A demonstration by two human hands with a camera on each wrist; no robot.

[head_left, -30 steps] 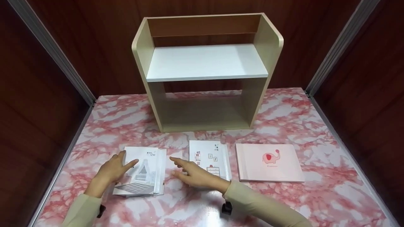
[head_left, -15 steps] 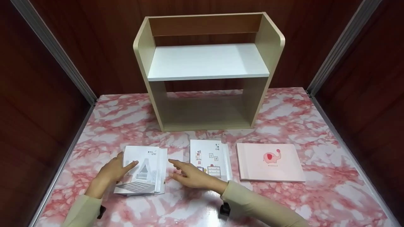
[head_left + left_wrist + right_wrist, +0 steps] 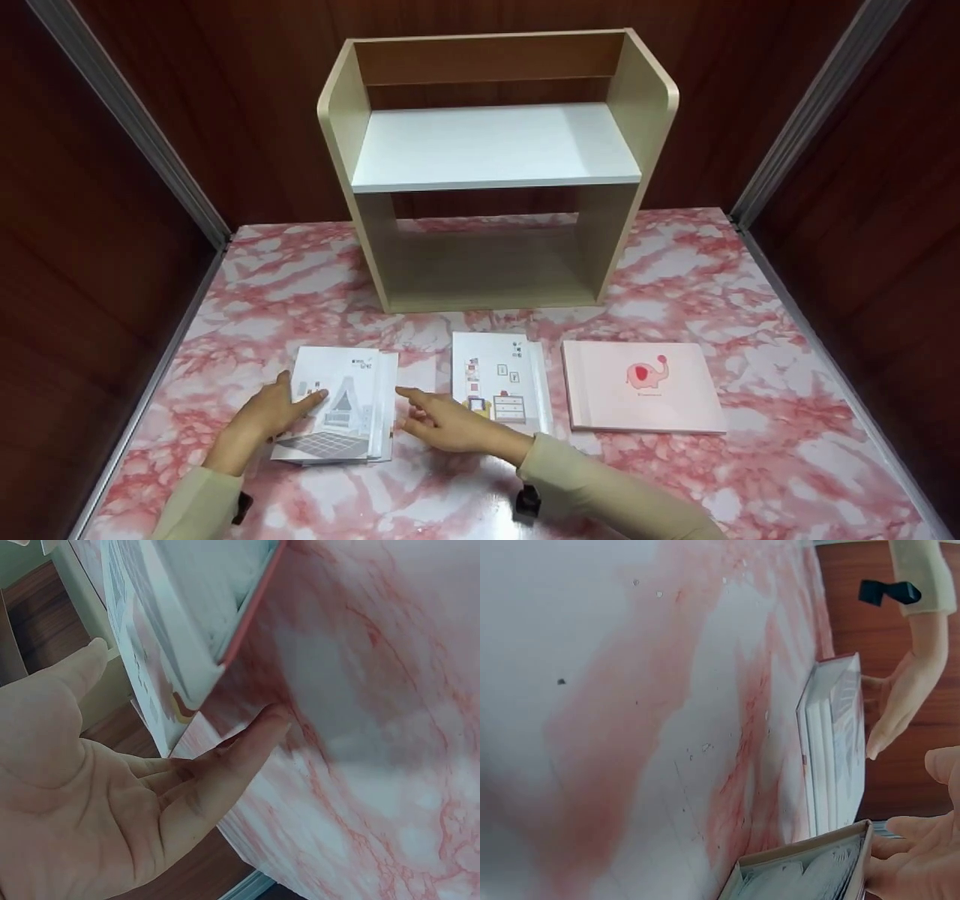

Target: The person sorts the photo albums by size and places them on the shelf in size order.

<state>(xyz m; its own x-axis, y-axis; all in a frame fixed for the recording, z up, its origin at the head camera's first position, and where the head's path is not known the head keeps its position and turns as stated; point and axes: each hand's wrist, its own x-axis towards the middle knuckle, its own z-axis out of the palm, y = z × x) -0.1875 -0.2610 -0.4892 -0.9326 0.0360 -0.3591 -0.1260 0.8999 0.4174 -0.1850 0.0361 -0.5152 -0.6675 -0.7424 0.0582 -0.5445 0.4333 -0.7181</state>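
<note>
A small stack of white-covered books [image 3: 337, 405] with a grey house drawing lies at the left of the table. My left hand [image 3: 266, 412] is at its left side, thumb extended over the cover and fingers along the edge. In the left wrist view, that hand [image 3: 97, 787] has its fingers stretched out beside the books [image 3: 172, 622]. My right hand [image 3: 457, 426] hovers between this stack and a second white stack [image 3: 506, 375], fingers loosely extended and holding nothing. It hides part of the second stack. Farther right lies a pink book [image 3: 645, 386] with a red elephant.
Behind the books stands a wooden bookshelf [image 3: 495, 180] with a white middle shelf. The table [image 3: 810, 465] has a pink marbled surface. Dark wooden panels [image 3: 97, 262] with metal corner rails enclose it at the sides and back.
My right hand has drifted slightly left toward the left stack. My left hand has shifted only a little at that stack's edge. The books stay in place; the head view has tilted slightly.
</note>
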